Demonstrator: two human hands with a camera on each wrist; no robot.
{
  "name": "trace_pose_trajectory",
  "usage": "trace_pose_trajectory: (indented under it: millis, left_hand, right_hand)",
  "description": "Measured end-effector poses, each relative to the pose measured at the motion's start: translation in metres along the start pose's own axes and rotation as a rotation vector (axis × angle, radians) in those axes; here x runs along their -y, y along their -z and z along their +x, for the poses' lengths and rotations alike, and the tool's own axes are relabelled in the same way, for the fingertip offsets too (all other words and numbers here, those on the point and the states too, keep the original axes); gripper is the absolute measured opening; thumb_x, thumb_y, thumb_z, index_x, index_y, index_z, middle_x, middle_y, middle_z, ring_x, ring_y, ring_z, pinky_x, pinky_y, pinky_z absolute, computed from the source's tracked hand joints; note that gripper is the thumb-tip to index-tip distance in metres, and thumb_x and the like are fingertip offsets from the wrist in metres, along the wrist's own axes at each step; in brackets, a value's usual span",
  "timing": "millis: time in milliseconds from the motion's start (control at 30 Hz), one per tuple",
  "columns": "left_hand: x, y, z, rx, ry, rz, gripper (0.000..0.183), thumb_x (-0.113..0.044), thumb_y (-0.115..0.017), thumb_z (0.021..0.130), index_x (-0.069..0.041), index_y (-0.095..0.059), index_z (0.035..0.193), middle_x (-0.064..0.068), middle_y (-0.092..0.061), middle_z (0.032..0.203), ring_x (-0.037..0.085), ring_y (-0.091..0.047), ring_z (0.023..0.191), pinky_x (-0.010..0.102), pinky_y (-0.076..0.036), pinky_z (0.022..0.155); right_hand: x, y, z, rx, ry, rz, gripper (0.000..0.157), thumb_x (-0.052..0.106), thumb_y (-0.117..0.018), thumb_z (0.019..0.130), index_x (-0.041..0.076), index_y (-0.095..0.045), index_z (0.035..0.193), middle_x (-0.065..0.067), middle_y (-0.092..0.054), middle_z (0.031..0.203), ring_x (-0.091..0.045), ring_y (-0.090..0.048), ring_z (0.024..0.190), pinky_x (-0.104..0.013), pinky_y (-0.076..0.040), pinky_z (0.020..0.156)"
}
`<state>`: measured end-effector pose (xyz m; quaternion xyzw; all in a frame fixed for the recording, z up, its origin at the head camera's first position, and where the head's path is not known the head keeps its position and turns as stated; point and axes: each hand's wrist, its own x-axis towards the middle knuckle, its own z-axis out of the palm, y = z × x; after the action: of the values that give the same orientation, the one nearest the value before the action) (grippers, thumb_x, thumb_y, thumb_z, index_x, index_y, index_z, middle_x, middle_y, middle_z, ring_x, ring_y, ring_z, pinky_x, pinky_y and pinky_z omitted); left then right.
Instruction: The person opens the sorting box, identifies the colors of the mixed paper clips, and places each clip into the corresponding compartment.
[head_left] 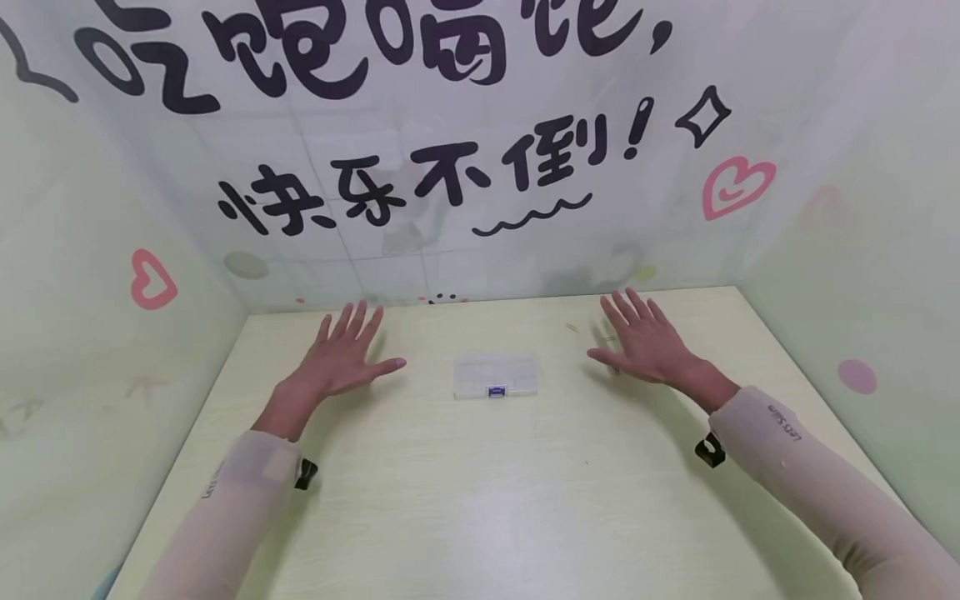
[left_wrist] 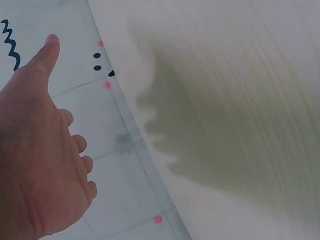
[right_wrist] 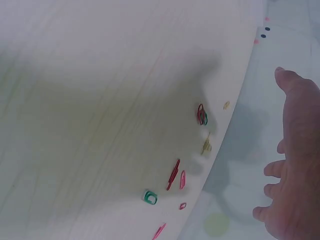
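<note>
A clear, flat plastic box [head_left: 495, 373] with a blue latch [head_left: 497, 392] lies on the table between the two hands, apart from both. My left hand [head_left: 341, 354] hovers over the table to its left, fingers spread and straight, holding nothing. On the other side my right hand [head_left: 643, 340] is held out the same way, above small paper clips. In the right wrist view these show as a red and green pair [right_wrist: 202, 115], gold ones [right_wrist: 206, 145], a dark red one [right_wrist: 173, 174], pink ones [right_wrist: 182, 180] and a green one [right_wrist: 150, 197]. The right hand hides most of them in the head view.
The pale wooden table [head_left: 480, 500] ends at a printed back wall [head_left: 420, 275] with black lettering. Light panels stand on both sides, the left panel [head_left: 90, 350] and the right panel [head_left: 862, 275]. A gold clip [head_left: 572, 327] lies near the back edge.
</note>
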<state>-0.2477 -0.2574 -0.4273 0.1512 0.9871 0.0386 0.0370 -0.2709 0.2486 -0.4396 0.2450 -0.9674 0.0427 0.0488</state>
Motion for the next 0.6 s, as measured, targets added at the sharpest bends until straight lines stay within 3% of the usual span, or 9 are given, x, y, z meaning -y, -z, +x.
trace_pose_trajectory:
  millis: [367, 600]
  left_hand:
    - [-0.024, 0.003, 0.003, -0.020, -0.115, 0.013, 0.100, -0.076, -0.042, 0.088, -0.012, -0.010, 0.158, 0.018, -0.003, 0.163, 0.038, -0.003, 0.150, 0.058, -0.003, 0.118]
    - [-0.044, 0.004, 0.006, 0.003, -0.208, 0.032, 0.100, -0.079, -0.040, 0.086, -0.015, -0.014, 0.158, 0.014, -0.007, 0.164, 0.034, -0.005, 0.150, 0.055, -0.007, 0.119]
  right_hand:
    - [0.018, 0.001, -0.002, -0.046, 0.116, -0.007, 0.090, 0.063, -0.052, 0.091, 0.004, -0.026, 0.154, -0.021, -0.028, 0.157, -0.040, -0.018, 0.147, -0.056, -0.018, 0.116]
    - [0.030, -0.001, -0.001, -0.072, 0.175, -0.007, 0.086, 0.061, -0.055, 0.091, 0.006, -0.031, 0.153, -0.018, -0.033, 0.156, -0.038, -0.024, 0.145, -0.056, -0.026, 0.114]
